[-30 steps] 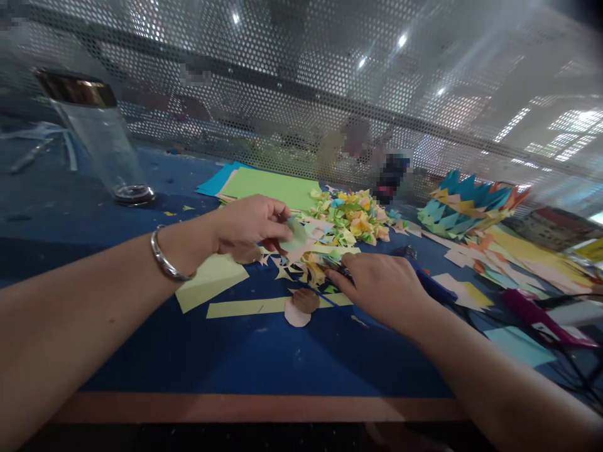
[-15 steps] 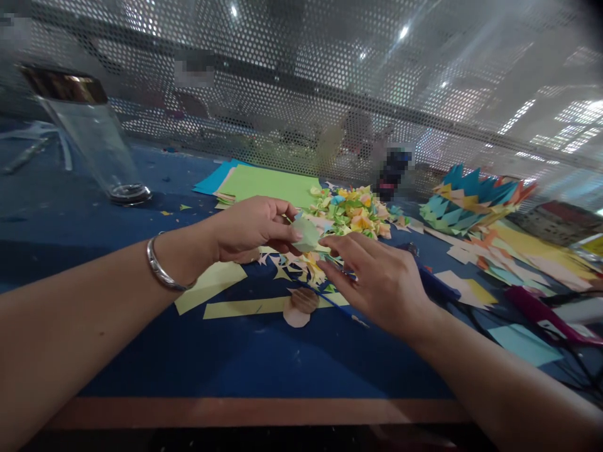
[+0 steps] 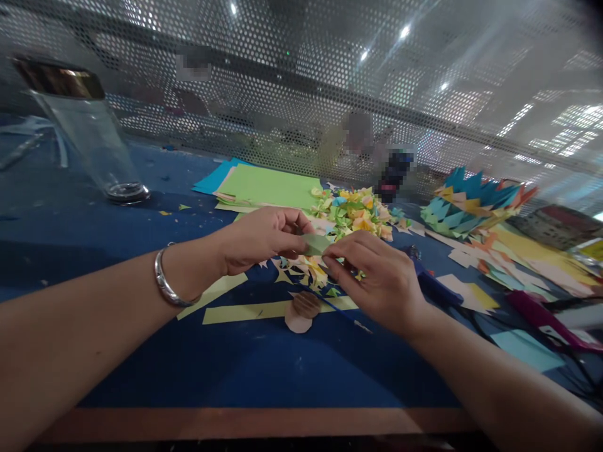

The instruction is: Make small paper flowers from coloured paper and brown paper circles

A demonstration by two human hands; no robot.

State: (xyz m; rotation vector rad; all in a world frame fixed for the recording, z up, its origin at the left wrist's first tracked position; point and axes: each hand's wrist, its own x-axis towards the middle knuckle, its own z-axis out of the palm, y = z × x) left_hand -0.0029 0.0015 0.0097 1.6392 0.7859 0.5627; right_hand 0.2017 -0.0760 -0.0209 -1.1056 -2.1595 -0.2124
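Observation:
Between my two hands is a small piece of pale green paper (image 3: 316,244), seen at a slant above the table. My left hand (image 3: 268,242) pinches its left side with thumb and fingers. At its right edge the thumb and fingertips of my right hand (image 3: 372,270) are closed on it. Below lie a pale round paper (image 3: 298,321), a brown disc (image 3: 306,304) partly over it, and a long yellow paper strip (image 3: 245,312). A thin blue stick (image 3: 342,310) slants beside them. Behind my hands is a heap of small folded paper pieces (image 3: 360,216).
Green paper sheets (image 3: 271,185) lie at the back. A glass bottle (image 3: 92,138) stands at the left. To the right are a pointed paper ring (image 3: 471,201), a blue tool (image 3: 436,282) with a cord and a magenta tool (image 3: 546,317). A perforated metal screen (image 3: 282,94) rises behind.
The green paper, which faced me as a rounded piece, now shows as a narrower shape. My right fingertips have closed on its right edge, and both hands have come closer together.

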